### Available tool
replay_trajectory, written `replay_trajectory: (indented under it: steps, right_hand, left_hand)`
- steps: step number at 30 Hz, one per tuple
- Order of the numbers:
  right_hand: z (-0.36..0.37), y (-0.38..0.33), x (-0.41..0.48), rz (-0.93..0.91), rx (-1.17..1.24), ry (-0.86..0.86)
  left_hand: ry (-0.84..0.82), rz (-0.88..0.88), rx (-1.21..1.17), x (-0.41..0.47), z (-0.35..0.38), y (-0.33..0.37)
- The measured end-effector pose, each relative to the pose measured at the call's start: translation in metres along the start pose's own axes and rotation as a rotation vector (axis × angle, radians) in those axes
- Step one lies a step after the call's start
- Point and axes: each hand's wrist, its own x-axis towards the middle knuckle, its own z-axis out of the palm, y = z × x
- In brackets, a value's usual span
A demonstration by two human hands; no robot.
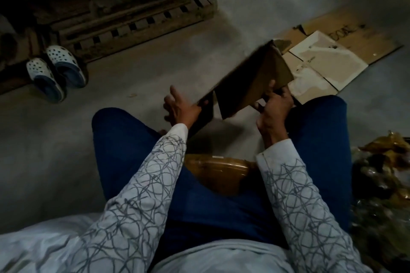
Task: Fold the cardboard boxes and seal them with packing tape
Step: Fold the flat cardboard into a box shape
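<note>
I sit on the floor with a brown cardboard box (248,82) held up in front of my knees, partly unfolded, its flaps hanging down. My left hand (180,108) holds its lower left edge, thumb on the cardboard and forefinger pointing out straight. My right hand (274,106) grips the box's right side with curled fingers. A roll of brown packing tape (216,170) lies on the floor between my legs, partly hidden by my sleeves.
Flattened cardboard sheets (328,60) lie on the floor to the right behind the box. A wooden pallet (124,17) stands at the back left with a pair of white clogs (55,71) beside it. Crumpled plastic and tape waste (383,173) is piled at my right.
</note>
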Motion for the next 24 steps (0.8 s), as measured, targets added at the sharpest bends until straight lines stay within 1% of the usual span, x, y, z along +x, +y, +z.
replay_trajectory:
  steps: [1,2,3,4,6,7,8,11,12,13,14,17,18,19,21,22,24]
  right_hand:
    - [-0.002,0.000,0.001,0.027,0.038,0.009]
    - [-0.003,-0.001,0.002,0.051,0.071,0.019]
    - [-0.004,-0.001,0.002,0.071,0.092,0.023]
    - [-0.004,-0.001,0.003,0.081,0.100,0.019]
    - [-0.003,-0.002,0.002,0.070,0.090,-0.002]
    - [-0.002,-0.003,0.002,0.065,0.085,-0.014]
    - [-0.003,-0.004,0.003,0.058,0.084,-0.021]
    - [-0.007,-0.009,0.006,0.063,0.086,-0.014]
    - [-0.007,-0.009,0.006,0.072,0.088,-0.004]
    - [-0.008,-0.009,0.007,0.082,0.091,0.012]
    - [-0.008,-0.008,0.006,0.093,0.096,0.028]
    - [-0.011,-0.006,0.006,0.096,0.124,0.034]
    - [-0.011,-0.007,0.005,0.090,0.126,0.028]
    - [-0.012,-0.008,0.007,0.081,0.123,0.019]
    - [-0.012,-0.010,0.010,0.060,0.108,0.022]
    - [-0.012,-0.011,0.010,0.053,0.101,0.029]
    - [-0.012,-0.013,0.011,0.035,0.078,0.035]
  left_hand:
    - [-0.097,-0.114,0.051,0.002,0.001,-0.007]
    - [-0.182,-0.183,0.096,0.004,0.001,-0.014]
    - [-0.235,-0.204,0.102,0.006,0.000,-0.019]
    - [-0.234,-0.185,0.066,0.010,-0.004,-0.021]
    - [-0.155,-0.128,-0.027,0.017,-0.012,-0.024]
    - [-0.141,-0.114,-0.038,0.020,-0.016,-0.025]
    - [-0.169,-0.111,-0.028,0.022,-0.017,-0.027]
    - [-0.410,-0.148,0.017,0.014,-0.008,-0.032]
    - [-0.454,-0.146,0.015,0.012,-0.003,-0.033]
    - [-0.454,-0.124,0.023,0.008,-0.001,-0.031]
    - [-0.398,-0.082,0.060,0.004,0.000,-0.028]
    - [-0.137,0.084,0.249,-0.002,-0.005,-0.024]
    - [-0.089,0.104,0.260,-0.001,-0.006,-0.028]
    - [-0.079,0.087,0.255,0.001,-0.008,-0.033]
    - [-0.132,-0.027,0.226,0.006,-0.009,-0.045]
    - [-0.151,-0.053,0.226,0.005,-0.009,-0.048]
    - [-0.109,0.006,0.251,0.003,-0.009,-0.048]
